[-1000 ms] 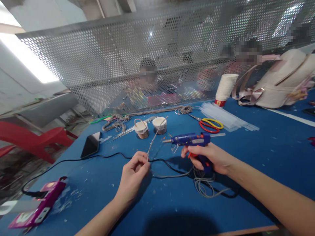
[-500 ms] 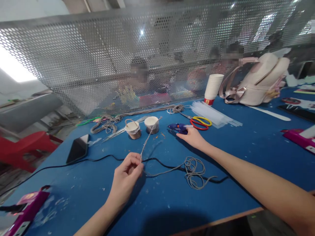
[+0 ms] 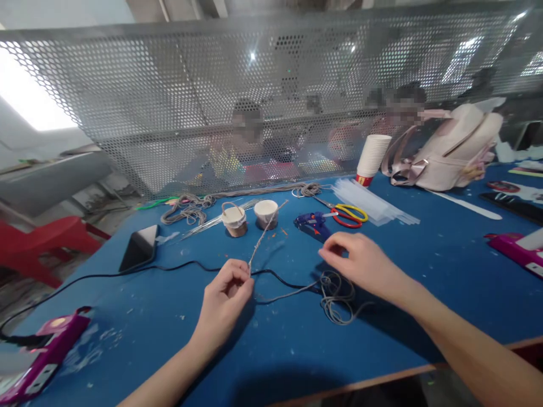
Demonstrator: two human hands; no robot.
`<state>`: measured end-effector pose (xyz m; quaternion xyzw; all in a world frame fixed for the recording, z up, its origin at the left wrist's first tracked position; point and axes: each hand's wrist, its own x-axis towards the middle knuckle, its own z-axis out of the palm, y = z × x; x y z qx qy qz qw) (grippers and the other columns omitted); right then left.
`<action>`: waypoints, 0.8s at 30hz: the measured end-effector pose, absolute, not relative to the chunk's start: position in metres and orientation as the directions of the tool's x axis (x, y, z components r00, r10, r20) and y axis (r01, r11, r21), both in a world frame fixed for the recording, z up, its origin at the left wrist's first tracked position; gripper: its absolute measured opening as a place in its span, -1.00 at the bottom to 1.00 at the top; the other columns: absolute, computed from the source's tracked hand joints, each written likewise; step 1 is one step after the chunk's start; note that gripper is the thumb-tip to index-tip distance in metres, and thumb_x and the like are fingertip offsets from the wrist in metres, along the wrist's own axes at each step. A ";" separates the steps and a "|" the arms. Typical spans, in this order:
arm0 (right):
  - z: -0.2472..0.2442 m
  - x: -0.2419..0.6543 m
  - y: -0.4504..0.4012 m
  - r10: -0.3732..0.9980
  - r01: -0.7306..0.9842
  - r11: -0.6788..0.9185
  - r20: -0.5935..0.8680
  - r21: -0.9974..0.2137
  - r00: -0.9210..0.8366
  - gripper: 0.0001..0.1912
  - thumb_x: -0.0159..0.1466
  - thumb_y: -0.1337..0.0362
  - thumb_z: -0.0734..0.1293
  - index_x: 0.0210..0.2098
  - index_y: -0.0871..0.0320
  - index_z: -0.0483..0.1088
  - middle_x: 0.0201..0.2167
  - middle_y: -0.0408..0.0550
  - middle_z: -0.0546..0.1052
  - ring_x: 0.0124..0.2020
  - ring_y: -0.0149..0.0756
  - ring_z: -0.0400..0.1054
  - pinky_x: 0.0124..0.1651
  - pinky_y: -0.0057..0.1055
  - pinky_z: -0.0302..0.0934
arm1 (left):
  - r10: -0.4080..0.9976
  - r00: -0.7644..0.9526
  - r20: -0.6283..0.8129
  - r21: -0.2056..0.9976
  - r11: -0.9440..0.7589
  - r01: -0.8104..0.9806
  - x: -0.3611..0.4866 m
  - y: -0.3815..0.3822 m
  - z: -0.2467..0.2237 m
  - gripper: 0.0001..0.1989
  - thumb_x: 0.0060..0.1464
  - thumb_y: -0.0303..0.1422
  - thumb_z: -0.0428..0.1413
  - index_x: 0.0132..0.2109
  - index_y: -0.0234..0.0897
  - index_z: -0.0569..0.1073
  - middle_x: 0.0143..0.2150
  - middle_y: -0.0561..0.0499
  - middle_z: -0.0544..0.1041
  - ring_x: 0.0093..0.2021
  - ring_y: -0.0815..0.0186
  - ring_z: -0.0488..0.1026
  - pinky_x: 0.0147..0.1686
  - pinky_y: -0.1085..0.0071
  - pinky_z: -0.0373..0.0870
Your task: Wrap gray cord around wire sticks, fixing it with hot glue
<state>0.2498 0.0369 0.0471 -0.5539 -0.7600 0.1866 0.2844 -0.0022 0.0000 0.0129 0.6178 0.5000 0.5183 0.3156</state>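
My left hand [image 3: 228, 294] pinches the lower end of a thin, cord-wrapped stick [image 3: 263, 234], which slants up to the right. Behind the stick stand two small cups, one with a looped handle [image 3: 234, 219] and one without [image 3: 266, 213]. A grey cord [image 3: 337, 299] runs from near my left hand to a loose tangle on the right. My right hand [image 3: 360, 263] hovers above that tangle, thumb and forefinger curved with a gap between them and nothing in them. Just beyond it, a blue glue gun [image 3: 314, 225] lies on the table beside red and yellow scissors [image 3: 350, 216].
A phone [image 3: 138, 247] and a purple power strip [image 3: 51, 356] lie on the left, with a black cable across the blue table [image 3: 161, 328]. Stacked paper cups [image 3: 373, 158], clear sticks [image 3: 373, 200] and a backpack [image 3: 453, 150] stand or lie towards the back right, before a perforated screen [image 3: 190, 102].
My right hand has let go of the glue gun and moved back towards me, over the cord tangle. My left hand still holds the stick. The view has shifted slightly.
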 end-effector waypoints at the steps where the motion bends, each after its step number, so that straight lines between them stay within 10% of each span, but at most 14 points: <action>1: 0.050 0.239 0.028 0.938 0.604 0.334 0.190 -0.724 -0.291 -0.85 0.17 0.25 0.25 -0.47 0.15 0.39 -0.46 -0.09 0.49 -0.39 -0.31 0.34 -0.29 -0.38 0.14 | 0.938 -0.035 0.344 0.897 -0.317 0.309 -0.001 0.000 0.013 -0.85 -0.02 -0.42 0.09 -0.52 -0.26 0.34 -0.38 0.04 0.32 -0.41 0.37 0.29 -0.48 0.47 0.20; 5: 0.040 0.185 0.015 0.887 0.209 0.113 0.004 -0.971 -0.462 -0.88 0.10 0.26 0.32 -0.40 0.18 0.40 -0.50 -0.16 0.42 -0.44 -0.39 0.26 -0.35 -0.44 0.13 | 0.905 -0.033 0.424 0.832 -0.375 0.409 0.003 -0.003 0.015 -0.85 -0.03 -0.43 0.07 -0.53 -0.25 0.33 -0.41 0.03 0.35 -0.40 0.35 0.32 -0.46 0.46 0.24; 10: 0.025 0.144 0.019 0.875 -0.126 -0.242 -0.161 -0.962 -0.456 -0.88 0.04 0.28 0.36 -0.47 0.21 0.38 -0.50 -0.17 0.38 -0.45 -0.44 0.19 -0.33 -0.45 0.06 | 0.857 -0.005 0.515 0.738 -0.440 0.512 0.003 -0.006 0.011 -0.88 -0.03 -0.44 0.06 -0.51 -0.25 0.35 -0.39 0.02 0.36 -0.44 0.37 0.34 -0.53 0.48 0.24; 24: 0.021 0.141 0.010 0.898 -0.267 -0.333 -0.218 -0.904 -0.382 -0.83 -0.04 0.25 0.42 -0.53 0.21 0.40 -0.57 -0.19 0.36 -0.50 -0.44 0.16 -0.37 -0.43 0.02 | 0.916 -0.096 0.391 0.894 -0.352 0.278 0.005 -0.008 0.015 -0.88 -0.11 -0.51 0.07 -0.48 -0.24 0.27 -0.39 0.05 0.33 -0.38 0.37 0.32 -0.43 0.48 0.30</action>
